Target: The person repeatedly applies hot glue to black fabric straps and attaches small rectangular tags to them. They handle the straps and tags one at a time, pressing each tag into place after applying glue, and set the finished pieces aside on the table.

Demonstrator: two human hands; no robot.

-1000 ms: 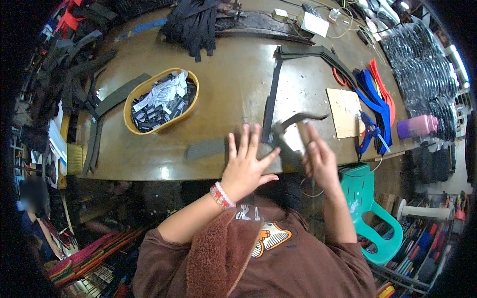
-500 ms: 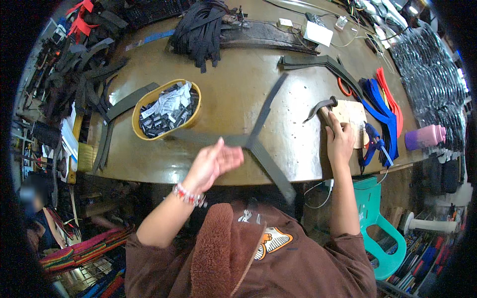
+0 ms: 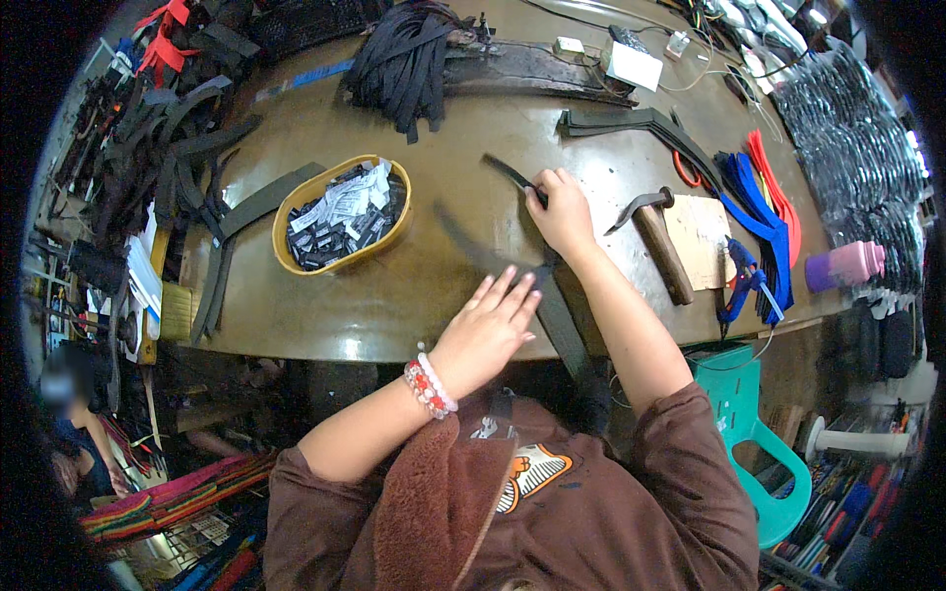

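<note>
A long black strap [image 3: 558, 313] runs over the olive worktable [image 3: 325, 305] from its middle down past the front edge. My right hand [image 3: 564, 212] is closed on the strap's far part, whose end [image 3: 507, 172] sticks out beyond the fingers. My left hand [image 3: 488, 330] hovers flat with fingers spread, just left of the strap near the table's front edge, holding nothing. A hammer [image 3: 655, 241] with a wooden handle lies on the table to the right of my right hand.
A yellow oval basket [image 3: 340, 215] of small black and white pieces sits left of centre. Black strap bundles [image 3: 402, 59] lie at the back and left. Blue and red straps [image 3: 759, 212], a cardboard piece [image 3: 705, 241], a pink bottle [image 3: 845, 264] and a teal stool [image 3: 759, 433] are at right.
My right hand let go of the hammer, which now lies on the table, and moved left to take the strap. My left hand released the strap and shifted right.
</note>
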